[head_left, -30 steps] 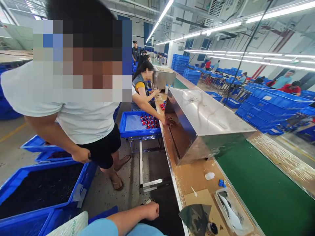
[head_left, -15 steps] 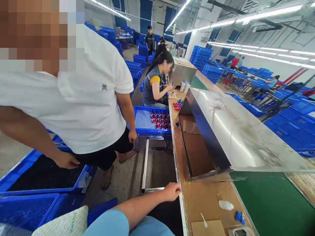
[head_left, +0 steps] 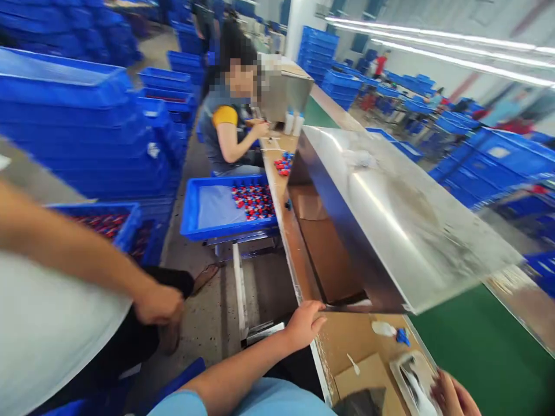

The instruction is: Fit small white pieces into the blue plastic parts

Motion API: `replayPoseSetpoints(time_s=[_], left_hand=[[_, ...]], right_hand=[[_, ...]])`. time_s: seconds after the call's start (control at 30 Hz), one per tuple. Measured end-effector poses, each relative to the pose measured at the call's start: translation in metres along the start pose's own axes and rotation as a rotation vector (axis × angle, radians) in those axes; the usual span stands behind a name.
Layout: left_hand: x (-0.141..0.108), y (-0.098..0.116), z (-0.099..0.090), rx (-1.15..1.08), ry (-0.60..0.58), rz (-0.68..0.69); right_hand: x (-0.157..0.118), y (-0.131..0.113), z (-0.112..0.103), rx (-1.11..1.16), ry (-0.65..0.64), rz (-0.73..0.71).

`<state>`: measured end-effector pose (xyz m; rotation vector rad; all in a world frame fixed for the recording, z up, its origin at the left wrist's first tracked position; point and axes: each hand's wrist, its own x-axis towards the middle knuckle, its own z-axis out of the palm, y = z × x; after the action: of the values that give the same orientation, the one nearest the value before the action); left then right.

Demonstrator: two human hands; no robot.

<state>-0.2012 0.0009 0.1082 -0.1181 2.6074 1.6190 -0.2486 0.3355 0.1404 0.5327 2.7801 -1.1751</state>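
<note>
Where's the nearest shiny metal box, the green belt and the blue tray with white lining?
Shiny metal box (head_left: 385, 202): head view, top.
Green belt (head_left: 477, 332): head view, near part.
Blue tray (head_left: 225, 230): head view, front wall.

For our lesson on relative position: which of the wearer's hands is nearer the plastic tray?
The right hand: it is at the right side of the tray. The left hand is farther off, at the left edge of the bench, by the metal hood.

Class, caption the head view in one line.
Left hand near a metal hood, right hand by a plastic tray on the workbench.
</note>
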Motion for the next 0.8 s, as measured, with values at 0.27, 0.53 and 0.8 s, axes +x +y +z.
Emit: replayPoseSetpoints(time_s=[0.27,0.53,0.8], left_hand=[[0.006,0.02,-0.001,0.201,0.198,0.377],[0.018,0.053,0.007,0.505,0.394,0.508],[0.023,0.067,0.017,0.619,0.546,0.495]], right_hand=[[0.077,-0.075,-0.015,0.728,0.28,-0.018],[0.173,-0.121,-0.021,0.782,0.206,-0.207],[0.222,-0.127,-0.02,0.683,0.128,-0.336]])
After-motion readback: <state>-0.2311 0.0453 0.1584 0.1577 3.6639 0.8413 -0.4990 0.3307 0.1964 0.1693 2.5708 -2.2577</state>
